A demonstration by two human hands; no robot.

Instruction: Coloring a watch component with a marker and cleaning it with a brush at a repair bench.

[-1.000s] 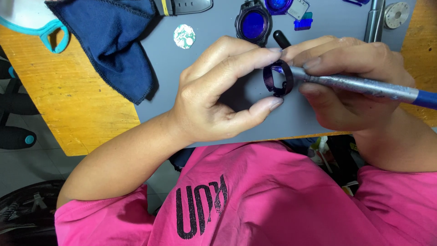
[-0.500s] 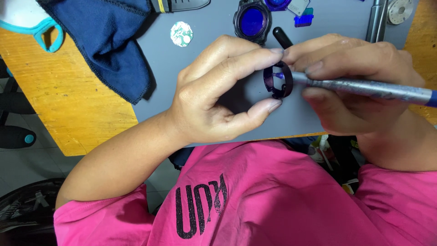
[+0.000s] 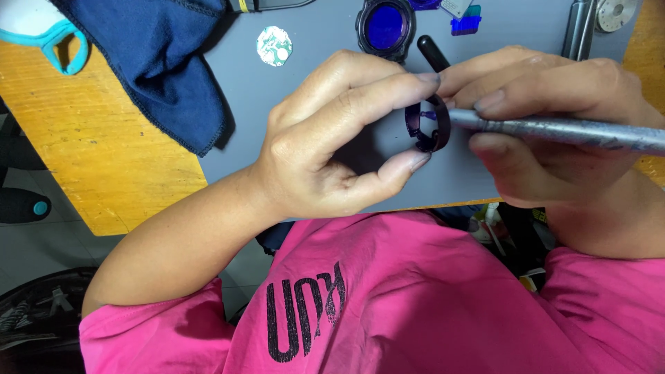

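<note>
Lowest in the frame is a pink shirt [image 3: 388,298]. Just above it, mid-frame, the left hand [image 3: 325,149] pinches a small dark ring [image 3: 428,125] between forefinger above and thumb below. The ring stands on edge over the grey mat [image 3: 305,83], its opening facing sideways, toward left and right of the frame.

The right hand [image 3: 554,131], at right, has its fingers pressed together around a metal tool [image 3: 554,130]. The tool's long axis runs nearly level across the frame, tip pointing left into the ring's opening. Against the frames of a second ago, little has changed: the same pinch, the tip at the same spot, only slight wobble. I judge the work on the ring is steady and unfinished.

Farther up lie a blue cloth [image 3: 166,62] at upper left, a round disc [image 3: 274,46], and a blue lens part [image 3: 386,26] at top centre.
</note>
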